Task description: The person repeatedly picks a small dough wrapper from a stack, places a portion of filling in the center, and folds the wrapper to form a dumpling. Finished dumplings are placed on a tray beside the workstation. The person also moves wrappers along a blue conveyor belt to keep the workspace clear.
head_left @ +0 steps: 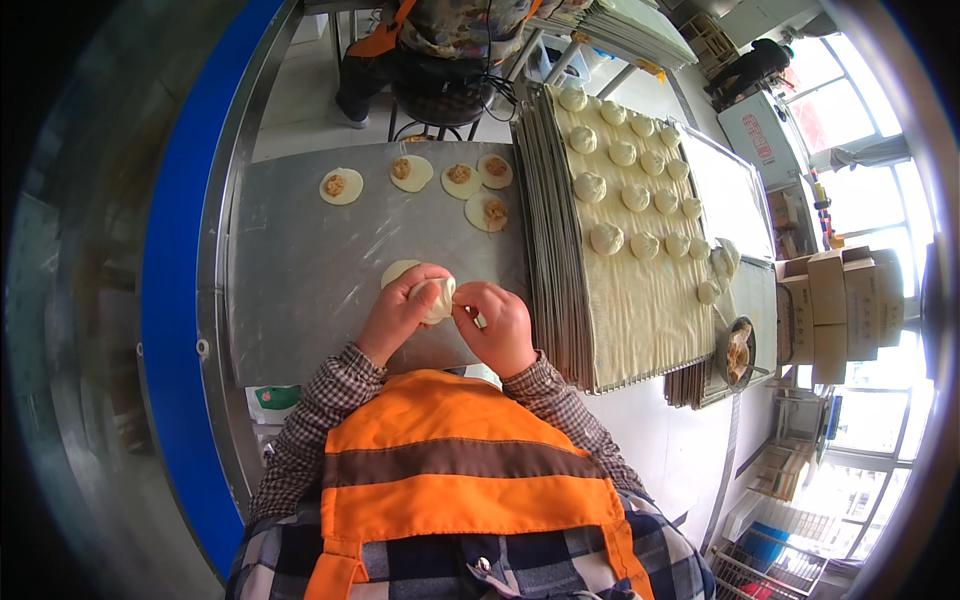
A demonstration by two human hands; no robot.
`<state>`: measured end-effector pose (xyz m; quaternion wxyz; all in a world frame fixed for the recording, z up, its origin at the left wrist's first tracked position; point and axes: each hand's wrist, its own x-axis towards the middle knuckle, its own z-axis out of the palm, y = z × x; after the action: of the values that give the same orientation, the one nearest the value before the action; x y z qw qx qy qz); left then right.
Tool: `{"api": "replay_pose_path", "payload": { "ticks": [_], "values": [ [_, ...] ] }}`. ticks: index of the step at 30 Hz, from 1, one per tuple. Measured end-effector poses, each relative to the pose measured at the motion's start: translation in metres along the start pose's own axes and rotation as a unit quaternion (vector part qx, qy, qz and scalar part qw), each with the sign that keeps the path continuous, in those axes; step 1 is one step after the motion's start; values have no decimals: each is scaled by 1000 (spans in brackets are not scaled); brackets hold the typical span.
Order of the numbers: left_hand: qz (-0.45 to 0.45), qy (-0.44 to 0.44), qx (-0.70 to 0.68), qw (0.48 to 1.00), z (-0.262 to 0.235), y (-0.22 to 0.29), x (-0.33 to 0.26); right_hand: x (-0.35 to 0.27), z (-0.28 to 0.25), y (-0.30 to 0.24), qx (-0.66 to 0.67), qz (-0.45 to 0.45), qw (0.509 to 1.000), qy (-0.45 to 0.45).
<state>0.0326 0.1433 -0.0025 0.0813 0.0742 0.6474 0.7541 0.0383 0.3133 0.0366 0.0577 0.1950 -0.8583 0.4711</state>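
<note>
Over the near part of the steel table (pixel 300 240), my left hand (pixel 402 308) is closed around a white dough bun (pixel 438 304). My right hand (pixel 497 325) pinches the bun's edge from the right, fingertips pressed together. The bun's surface looks pleated, and any filling inside is hidden. Just behind my left hand lies a pale round dough wrapper (pixel 398 270), partly covered by the hand. Farther back, several flat wrappers carry brown filling, among them one at the left (pixel 341 186) and one near the table's right side (pixel 487 212).
To the right, a tall stack of trays (pixel 555 230) is topped by a cloth-lined tray (pixel 640 320) with several finished buns (pixel 635 197). Beyond it stands a bowl of filling (pixel 738 352). Cardboard boxes (pixel 828 305) are piled farther right. Across the table another person (pixel 455 35) sits on a stool.
</note>
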Motion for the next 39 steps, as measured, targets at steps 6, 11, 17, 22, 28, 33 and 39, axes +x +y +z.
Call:
{"api": "replay_pose_path", "payload": {
  "ticks": [6, 11, 17, 22, 28, 33, 39],
  "values": [
    [-119, -67, -95, 986, -11, 5, 4, 1, 5, -3, 301, 206, 931, 7],
    [146, -13, 132, 980, -6, 1, 6, -1, 3, -6, 85, 89, 992, 0],
    [-143, -28, -165, 975, 2, 7, 5, 0, 2, -8, 132, 110, 985, 36],
    [142, -4, 57, 988, 6, 5, 11, 2, 1, -7, 123, 104, 987, 24],
    [-75, 64, -165, 981, 15, 4, 12, 1, 1, -17, 32, 15, 999, 16],
    [-190, 64, -241, 950, 19, 9, 11, 5, 4, -18, -59, -89, 994, 37],
    [-305, -10, -334, 892, 16, 7, 20, 3, -15, -15, -86, -75, 991, -65]
  ]
}}
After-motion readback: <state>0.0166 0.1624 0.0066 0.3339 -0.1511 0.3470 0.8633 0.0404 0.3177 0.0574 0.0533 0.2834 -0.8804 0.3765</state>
